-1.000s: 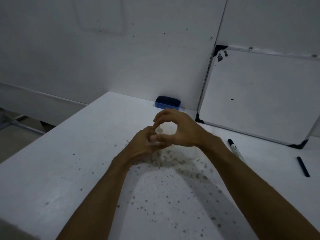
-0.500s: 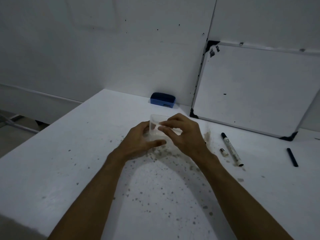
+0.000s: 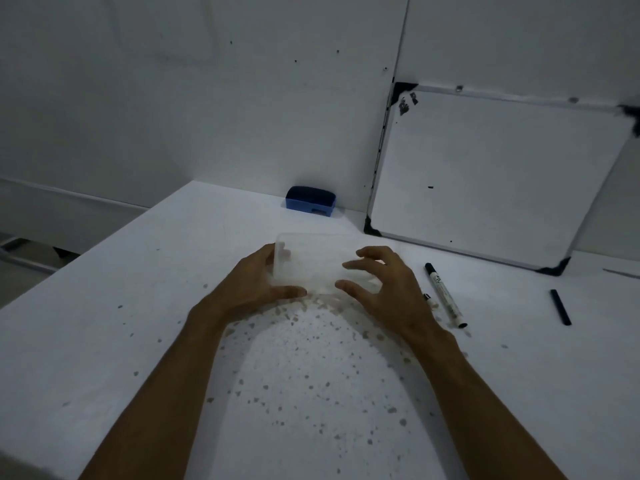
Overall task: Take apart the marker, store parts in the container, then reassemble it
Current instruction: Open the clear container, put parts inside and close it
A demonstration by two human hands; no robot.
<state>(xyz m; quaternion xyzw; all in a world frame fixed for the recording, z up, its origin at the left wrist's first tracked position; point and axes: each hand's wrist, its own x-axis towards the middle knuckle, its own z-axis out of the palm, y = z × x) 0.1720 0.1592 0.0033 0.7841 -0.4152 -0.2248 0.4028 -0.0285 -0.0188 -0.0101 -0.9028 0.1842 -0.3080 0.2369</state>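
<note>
A clear plastic container (image 3: 311,258) sits on the white table (image 3: 104,323) in front of me. My left hand (image 3: 252,289) grips its left end, thumb on the near wall and fingers behind. My right hand (image 3: 384,289) is at its right end, fingers spread and curled over the near right corner. To the right lies a white marker body (image 3: 445,295) with a dark tip, pointing away from me. A small white part (image 3: 430,301) rests beside it. A black cap (image 3: 560,307) lies further right.
A small whiteboard (image 3: 491,174) leans against the wall at the back right. A blue eraser (image 3: 310,201) sits at the wall behind the container. The table's left edge drops off to the floor. Grey specks cover the near table surface.
My hands were closed together over the container; they have spread apart to its two ends. The container now lies long side toward me, and the view has shifted slightly.
</note>
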